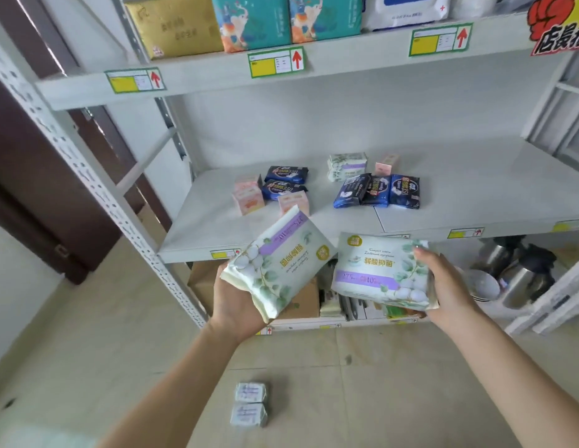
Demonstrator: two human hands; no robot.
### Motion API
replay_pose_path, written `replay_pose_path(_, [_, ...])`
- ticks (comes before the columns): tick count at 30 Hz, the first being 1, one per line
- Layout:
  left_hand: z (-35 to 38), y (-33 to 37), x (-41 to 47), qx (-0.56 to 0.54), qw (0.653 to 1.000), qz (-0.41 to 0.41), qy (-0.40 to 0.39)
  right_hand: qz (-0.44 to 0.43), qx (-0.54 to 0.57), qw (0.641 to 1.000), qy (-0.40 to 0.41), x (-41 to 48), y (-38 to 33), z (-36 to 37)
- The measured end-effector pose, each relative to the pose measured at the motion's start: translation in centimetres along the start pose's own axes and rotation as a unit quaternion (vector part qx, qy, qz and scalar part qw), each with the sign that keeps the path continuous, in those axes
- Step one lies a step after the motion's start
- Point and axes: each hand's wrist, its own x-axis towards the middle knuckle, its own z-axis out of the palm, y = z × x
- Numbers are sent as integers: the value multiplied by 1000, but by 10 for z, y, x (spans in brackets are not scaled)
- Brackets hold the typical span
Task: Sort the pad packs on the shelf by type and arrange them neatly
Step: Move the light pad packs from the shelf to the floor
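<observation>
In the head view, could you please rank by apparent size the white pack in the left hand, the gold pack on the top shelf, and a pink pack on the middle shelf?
1. White pack in the left hand, though nearness to the camera enlarges it.
2. Gold pack, close to it in apparent size and partly cut off.
3. Pink pack, clearly smallest.

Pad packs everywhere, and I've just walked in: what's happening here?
A person is sorting them. The left hand holds one white floral pack and the right hand a matching pack, both in front of the middle shelf. On it lie pink packs, dark blue packs and another white floral one, still mixed.
</observation>
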Motion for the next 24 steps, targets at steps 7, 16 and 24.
replay_pose_path(7, [-72, 24, -57, -52, 996, 60, -31, 41, 14, 998, -41, -34, 38, 75])
replay_pose_path(16, [-216, 88, -113, -37, 993, -26, -109, 123, 90, 983, -100, -89, 137, 198])
replay_pose_path(24, [-296, 114, -142, 74, 993, -72, -54, 174, 66, 979, -81, -110, 234, 251])
